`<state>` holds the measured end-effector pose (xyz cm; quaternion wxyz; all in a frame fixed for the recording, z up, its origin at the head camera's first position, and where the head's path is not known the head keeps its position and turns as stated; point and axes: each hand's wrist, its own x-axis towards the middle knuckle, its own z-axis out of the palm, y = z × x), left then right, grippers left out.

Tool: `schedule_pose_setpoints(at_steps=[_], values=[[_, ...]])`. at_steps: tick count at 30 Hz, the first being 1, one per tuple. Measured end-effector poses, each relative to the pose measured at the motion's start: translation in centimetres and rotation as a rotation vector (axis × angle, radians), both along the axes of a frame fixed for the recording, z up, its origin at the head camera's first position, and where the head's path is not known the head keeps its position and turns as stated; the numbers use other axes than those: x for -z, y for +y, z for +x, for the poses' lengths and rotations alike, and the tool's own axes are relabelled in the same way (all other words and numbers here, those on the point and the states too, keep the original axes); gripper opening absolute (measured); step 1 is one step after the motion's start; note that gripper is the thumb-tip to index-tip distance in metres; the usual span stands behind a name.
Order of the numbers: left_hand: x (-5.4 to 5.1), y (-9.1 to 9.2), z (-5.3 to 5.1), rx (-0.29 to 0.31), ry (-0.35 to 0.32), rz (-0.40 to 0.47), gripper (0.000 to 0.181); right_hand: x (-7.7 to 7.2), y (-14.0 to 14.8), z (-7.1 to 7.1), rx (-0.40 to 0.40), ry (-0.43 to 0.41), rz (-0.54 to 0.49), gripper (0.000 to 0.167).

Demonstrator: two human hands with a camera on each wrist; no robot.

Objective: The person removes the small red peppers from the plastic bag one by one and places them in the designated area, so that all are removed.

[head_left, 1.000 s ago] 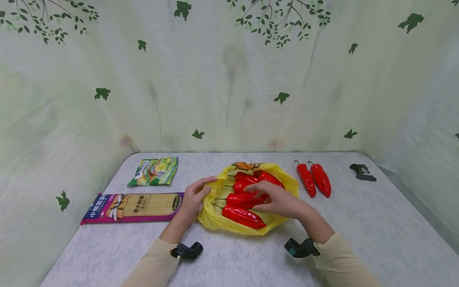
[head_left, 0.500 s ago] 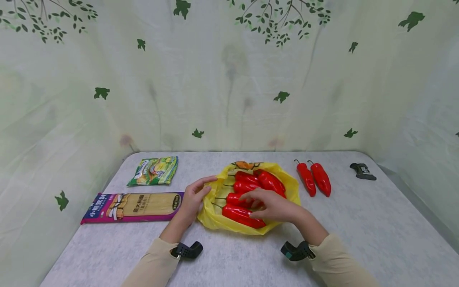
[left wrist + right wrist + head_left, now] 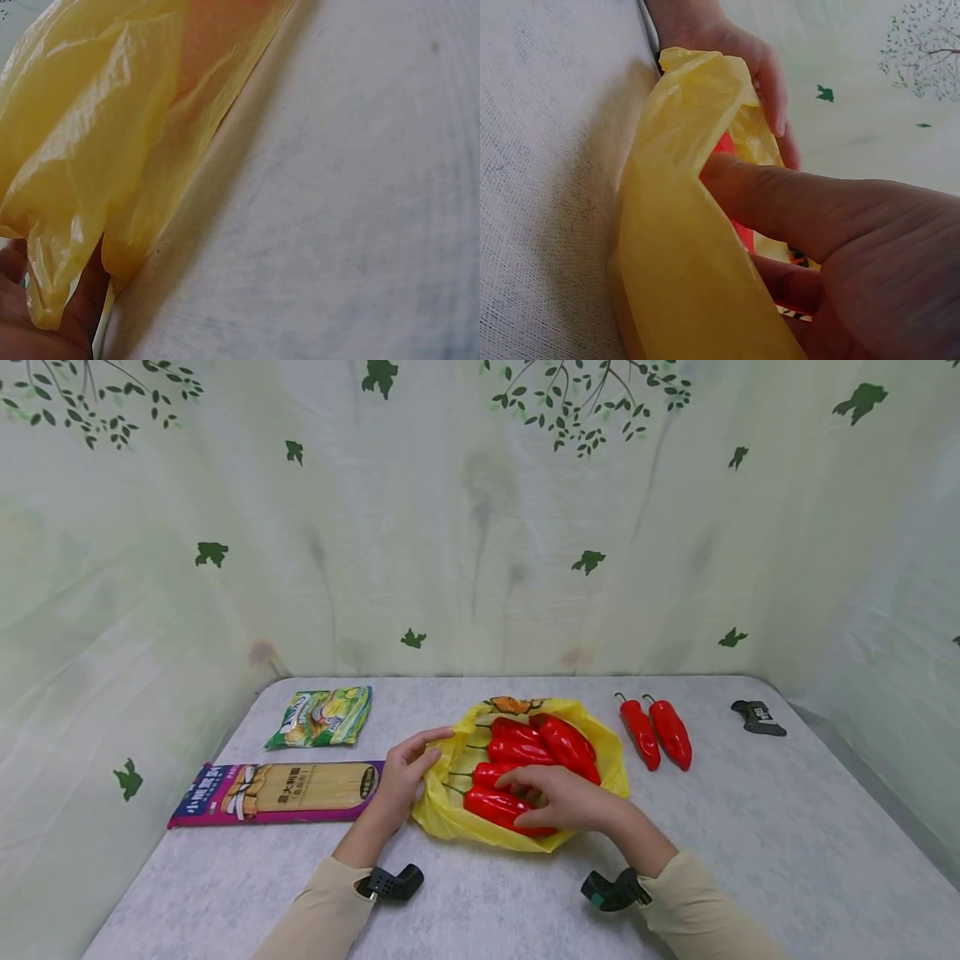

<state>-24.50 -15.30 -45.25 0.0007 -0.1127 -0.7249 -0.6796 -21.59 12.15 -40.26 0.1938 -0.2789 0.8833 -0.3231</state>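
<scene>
In the head view a yellow plastic bag (image 3: 450,828) lies mouth up at the middle of the table, with several glossy red peppers (image 3: 517,752) inside. My left hand (image 3: 401,777) holds the bag's left rim; in the left wrist view the plastic hangs between its fingers and thumb. My right hand (image 3: 562,797) reaches into the bag from the right. Its thumb and fingers close around the nearest red pepper (image 3: 491,810), which still lies in the bag. In the right wrist view the bag wall hides most of that pepper and some fingertips.
Two more red peppers (image 3: 654,731) lie to the right of the bag. A small black packet (image 3: 759,718) sits at the far right. On the left are a pack of spaghetti (image 3: 277,793) and a green packet (image 3: 322,718). A printed curtain (image 3: 450,527) stands behind the table.
My right hand has shifted left and toward the table's front, from the middle peppers to the nearest one, uncovering the peppers at the bag's right. My left hand stays at the rim.
</scene>
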Motion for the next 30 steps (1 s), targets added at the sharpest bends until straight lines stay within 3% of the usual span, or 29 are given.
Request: schedule_pose_setpoints(at_steps=[17,30], values=[[0.0,0.0,0.0,0.004,0.002,0.010,0.034,0.4,-0.2,-0.1,-0.005,0.061,0.057,0.043],[-0.2,0.1,0.1,0.013,0.023,0.044,0.035,-0.9,0.7,0.1,0.014,0.164,0.041,0.045]])
